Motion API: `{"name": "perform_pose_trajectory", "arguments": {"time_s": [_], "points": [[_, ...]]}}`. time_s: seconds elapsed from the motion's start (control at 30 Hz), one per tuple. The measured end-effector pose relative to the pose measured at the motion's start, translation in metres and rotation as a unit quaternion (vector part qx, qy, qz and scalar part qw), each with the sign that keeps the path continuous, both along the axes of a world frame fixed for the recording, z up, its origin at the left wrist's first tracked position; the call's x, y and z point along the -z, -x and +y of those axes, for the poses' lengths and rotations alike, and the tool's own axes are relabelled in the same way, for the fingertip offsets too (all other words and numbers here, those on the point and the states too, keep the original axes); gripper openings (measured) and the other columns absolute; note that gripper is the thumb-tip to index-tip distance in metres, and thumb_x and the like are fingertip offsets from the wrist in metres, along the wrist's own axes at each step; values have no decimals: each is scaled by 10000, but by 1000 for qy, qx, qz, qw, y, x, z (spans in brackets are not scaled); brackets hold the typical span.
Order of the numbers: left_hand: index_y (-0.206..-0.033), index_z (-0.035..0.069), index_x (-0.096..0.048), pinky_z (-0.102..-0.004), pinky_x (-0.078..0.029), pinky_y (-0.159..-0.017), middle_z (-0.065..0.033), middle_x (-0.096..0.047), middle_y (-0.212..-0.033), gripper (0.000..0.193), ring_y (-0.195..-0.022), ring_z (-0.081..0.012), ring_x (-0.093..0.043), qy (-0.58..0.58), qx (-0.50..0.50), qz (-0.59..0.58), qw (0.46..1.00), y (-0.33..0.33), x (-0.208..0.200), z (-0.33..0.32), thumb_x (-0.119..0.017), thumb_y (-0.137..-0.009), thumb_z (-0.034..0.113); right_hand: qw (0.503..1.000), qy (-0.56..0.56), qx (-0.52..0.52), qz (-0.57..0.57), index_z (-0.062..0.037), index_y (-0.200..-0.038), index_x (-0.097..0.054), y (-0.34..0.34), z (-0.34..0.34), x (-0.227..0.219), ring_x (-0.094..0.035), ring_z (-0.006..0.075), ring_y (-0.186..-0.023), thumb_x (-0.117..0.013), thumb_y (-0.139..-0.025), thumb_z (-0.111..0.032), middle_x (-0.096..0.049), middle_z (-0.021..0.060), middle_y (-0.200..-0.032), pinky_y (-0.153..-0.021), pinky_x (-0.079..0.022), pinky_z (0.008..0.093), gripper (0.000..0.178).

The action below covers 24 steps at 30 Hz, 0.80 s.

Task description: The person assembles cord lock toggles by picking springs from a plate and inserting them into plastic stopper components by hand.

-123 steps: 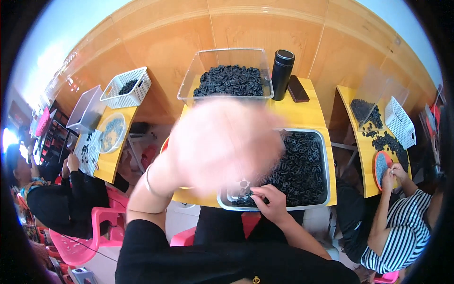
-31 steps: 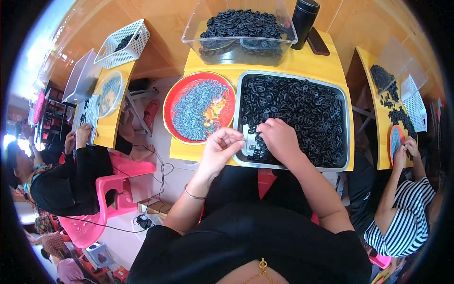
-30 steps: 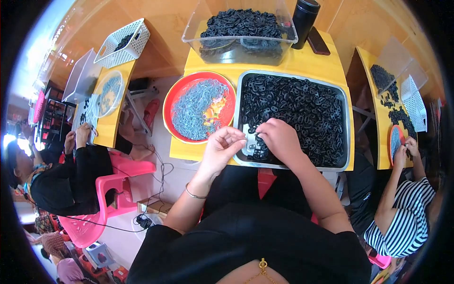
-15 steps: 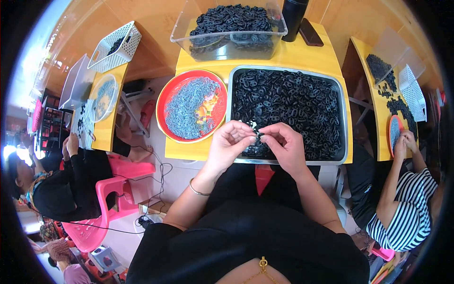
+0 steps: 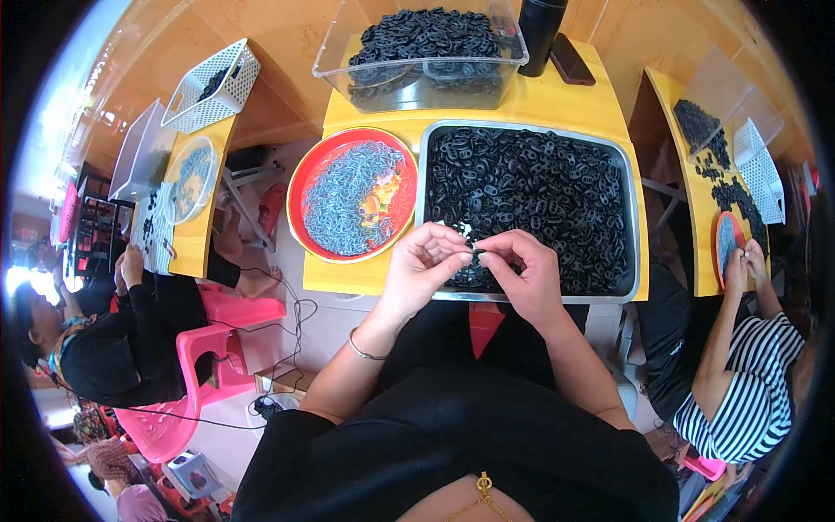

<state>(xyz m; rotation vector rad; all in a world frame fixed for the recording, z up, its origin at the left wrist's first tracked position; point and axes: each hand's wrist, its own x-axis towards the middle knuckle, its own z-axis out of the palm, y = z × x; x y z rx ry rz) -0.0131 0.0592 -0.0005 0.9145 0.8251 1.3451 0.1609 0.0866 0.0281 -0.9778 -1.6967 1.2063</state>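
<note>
Over the near left corner of a metal tray (image 5: 636, 217), my two hands meet at the fingertips. My right hand (image 5: 525, 271) pinches a small black oval part (image 5: 479, 252) between thumb and forefinger. My left hand (image 5: 428, 268) is closed in a pinch against it; what lies between its fingertips is too small to make out. Many black oval parts with holes (image 5: 539, 200) fill the tray. To its left stands a red round tray (image 5: 306, 165) holding a heap of small silvery metal pieces (image 5: 344, 204).
Behind the tray stands a clear plastic bin (image 5: 417, 97) heaped with black parts. A dark bottle (image 5: 541, 35) and a phone (image 5: 571, 61) are beside it. Co-workers sit at yellow tables to the left and right. A pink chair (image 5: 187, 365) stands at left.
My right fingers have shifted slightly around the black part, which now shows a little more. My left hand stays almost in place.
</note>
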Motion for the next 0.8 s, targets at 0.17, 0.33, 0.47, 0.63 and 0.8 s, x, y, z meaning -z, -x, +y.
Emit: {"name": "perform_pose_trajectory", "arguments": {"time_s": [0.17, 0.33, 0.47, 0.63, 0.8], "points": [[-994, 2, -550, -239, -496, -793, -65, -620, -907, 230, -861, -109, -602, -5, 3, 3, 1000, 0, 0, 0, -641, -794, -67, 1000, 1, 3, 3, 5, -930, -644, -1, 0, 1, -607, 99, -730, -614, -805, 24, -606, 60, -841, -660, -483, 211, 130], [-999, 1, -545, -230, -495, -781, -61, -623, -900, 229, -845, -100, -605, -16, 2, 22, 1000, 0, -4, 0, -633, -799, -70, 999, -45, 13, -24, -10, -903, -655, 0, 0, -3, -619, 134, -717, -628, -777, 29, -623, 77, -826, -633, -489, 237, 135], [-1005, 13, -536, -202, -481, -749, -19, -619, -864, 229, -816, -62, -595, -28, -3, 100, 995, 0, -9, -3, -626, -809, -66, 992, -116, 16, -50, -22, -884, -661, 1, 0, -6, -631, 175, -717, -637, -749, 37, -629, 93, -812, -617, -492, 264, 149], [-1061, 5, -523, -203, -481, -749, -30, -629, -856, 287, -816, -68, -601, -41, -12, 109, 993, 0, -10, -2, -625, -805, -74, 998, -63, 8, -25, -10, -908, -656, 0, 0, 1, -596, 105, -721, -623, -789, 39, -630, 66, -857, -637, -478, 218, 133], [-1129, -5, -497, -222, -493, -765, -63, -633, -925, 370, -861, -95, -611, -38, -19, 54, 998, -7, -17, 1, -626, -794, -92, 988, 97, -2, 117, 3, -1018, -617, 2, -2, 11, -580, 70, -762, -570, -849, 27, -623, 39, -890, -684, -468, 201, 177]]}}
